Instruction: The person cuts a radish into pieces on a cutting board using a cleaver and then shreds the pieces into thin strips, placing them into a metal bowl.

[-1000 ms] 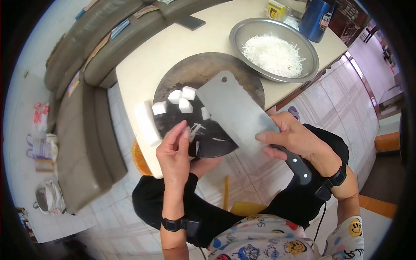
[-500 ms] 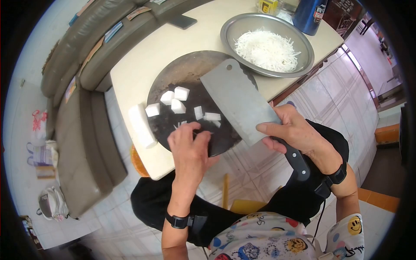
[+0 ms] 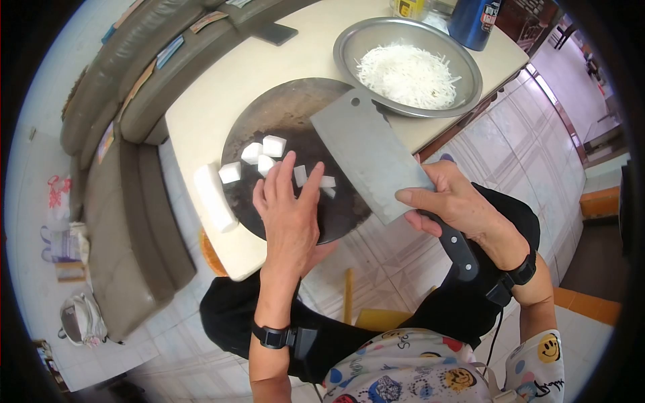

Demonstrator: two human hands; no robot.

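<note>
My right hand point(image 3: 454, 203) grips the black handle of a wide steel cleaver point(image 3: 366, 152), whose blade lies flat over the right part of a round dark cutting board point(image 3: 282, 111). My left hand point(image 3: 287, 211) is spread flat on the board, fingers apart, fingertips reaching several white vegetable chunks point(image 3: 262, 153). Small white pieces point(image 3: 324, 183) lie between my left hand and the blade. A long white peeled piece point(image 3: 213, 196) rests at the board's left edge.
A steel bowl point(image 3: 349, 40) of white shreds stands behind the board on the cream table point(image 3: 228, 80). A blue can point(image 3: 474, 20) and a yellow box point(image 3: 410, 7) stand at the far edge. A grey sofa point(image 3: 121, 195) lies left; tiled floor lies right.
My left hand moved from the board's near edge up onto the board and flattened toward the white chunks. The cleaver stayed almost where it was.
</note>
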